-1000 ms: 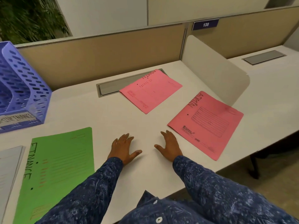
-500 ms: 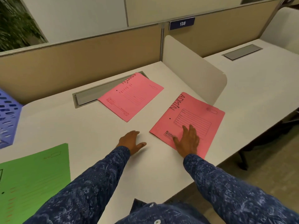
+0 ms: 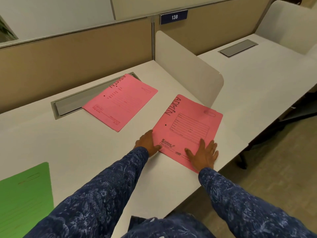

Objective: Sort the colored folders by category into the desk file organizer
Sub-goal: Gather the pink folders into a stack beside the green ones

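Observation:
Two pink folders marked ADMIN lie on the white desk (image 3: 77, 145). The nearer pink folder (image 3: 187, 127) is at the desk's right front. My right hand (image 3: 203, 156) lies flat on its near right corner with the fingers spread. My left hand (image 3: 147, 144) touches its left edge, thumb at the near corner; its fingertips are hidden at the folder's edge. The farther pink folder (image 3: 121, 102) rests partly over the grey cable tray (image 3: 68, 104). A green folder (image 3: 24, 198) shows at the lower left. The file organizer is out of view.
A curved white divider (image 3: 187, 69) stands right behind the nearer folder, between this desk and the neighbouring desk (image 3: 257, 78). A tan partition (image 3: 77, 48) with a blue plate numbered 138 (image 3: 174, 17) closes the back. The desk's front edge runs just below my right hand.
My view has swung right, so the blue organizer has left the frame. My left hand moved right to the nearer pink folder's left edge. My right hand moved onto the folder and stays flat there.

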`<state>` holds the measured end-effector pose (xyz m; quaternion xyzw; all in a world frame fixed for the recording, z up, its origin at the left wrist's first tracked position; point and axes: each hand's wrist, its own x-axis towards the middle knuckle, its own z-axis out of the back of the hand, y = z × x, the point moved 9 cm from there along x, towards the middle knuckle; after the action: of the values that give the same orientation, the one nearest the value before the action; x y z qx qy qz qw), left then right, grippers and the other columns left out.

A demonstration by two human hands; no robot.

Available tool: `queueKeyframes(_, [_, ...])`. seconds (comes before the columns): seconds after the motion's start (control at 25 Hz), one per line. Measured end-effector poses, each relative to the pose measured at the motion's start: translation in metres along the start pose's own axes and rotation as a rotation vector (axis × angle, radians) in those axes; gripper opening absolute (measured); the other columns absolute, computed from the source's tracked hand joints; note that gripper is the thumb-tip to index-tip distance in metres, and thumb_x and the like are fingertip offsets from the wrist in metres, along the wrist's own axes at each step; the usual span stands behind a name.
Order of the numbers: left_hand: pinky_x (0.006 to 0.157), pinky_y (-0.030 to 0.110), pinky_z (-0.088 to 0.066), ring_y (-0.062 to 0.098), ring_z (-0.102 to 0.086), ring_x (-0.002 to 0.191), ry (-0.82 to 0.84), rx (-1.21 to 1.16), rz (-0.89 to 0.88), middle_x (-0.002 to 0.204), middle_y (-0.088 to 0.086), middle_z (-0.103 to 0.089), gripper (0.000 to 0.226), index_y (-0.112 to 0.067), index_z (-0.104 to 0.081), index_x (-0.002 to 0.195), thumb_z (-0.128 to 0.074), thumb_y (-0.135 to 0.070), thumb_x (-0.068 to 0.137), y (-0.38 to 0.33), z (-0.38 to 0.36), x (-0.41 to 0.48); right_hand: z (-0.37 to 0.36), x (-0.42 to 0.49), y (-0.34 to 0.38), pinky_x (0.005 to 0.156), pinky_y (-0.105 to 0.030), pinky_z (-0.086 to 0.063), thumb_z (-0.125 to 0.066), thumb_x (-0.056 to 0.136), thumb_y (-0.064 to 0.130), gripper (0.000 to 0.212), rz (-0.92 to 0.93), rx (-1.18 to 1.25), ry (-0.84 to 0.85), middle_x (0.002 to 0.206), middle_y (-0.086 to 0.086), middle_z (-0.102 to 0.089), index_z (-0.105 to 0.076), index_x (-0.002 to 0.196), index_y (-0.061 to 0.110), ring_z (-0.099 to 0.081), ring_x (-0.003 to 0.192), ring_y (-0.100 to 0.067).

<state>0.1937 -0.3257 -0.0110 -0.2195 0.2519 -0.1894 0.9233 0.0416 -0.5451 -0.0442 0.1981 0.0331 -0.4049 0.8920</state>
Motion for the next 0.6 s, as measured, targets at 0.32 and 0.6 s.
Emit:
queueKeyframes(0.32, [0.098,0.04,-0.046,0.032,-0.054,0.119,-0.004,-0.411,0.175,0.137,0.015,-0.051,0.064,-0.011,-0.034,0.142,-0.061,-0.037,0.09,0.014,0.0,0.006,-0.001,-0.003,-0.001,0.118,-0.055,0.001,-0.042,0.084,0.073,0.088,0.053,-0.052,-0.005,0.16,-0.021,0.001,-0.018,0.151,0.021,0.006,0.148,-0.037])
queueKeyframes(0.6, [0.091,0.045,-0.053,0.029,-0.062,0.103,-0.003,-0.61,0.041,0.121,0.013,-0.061,0.03,-0.019,-0.043,0.124,-0.047,-0.012,0.095,0.018,0.0,-0.024,0.011,-0.01,0.002,0.118,-0.054,-0.012,-0.058,0.08,0.067,0.094,0.086,0.084,-0.028,0.155,-0.016,-0.022,-0.021,0.149,0.016,-0.017,0.144,-0.034])
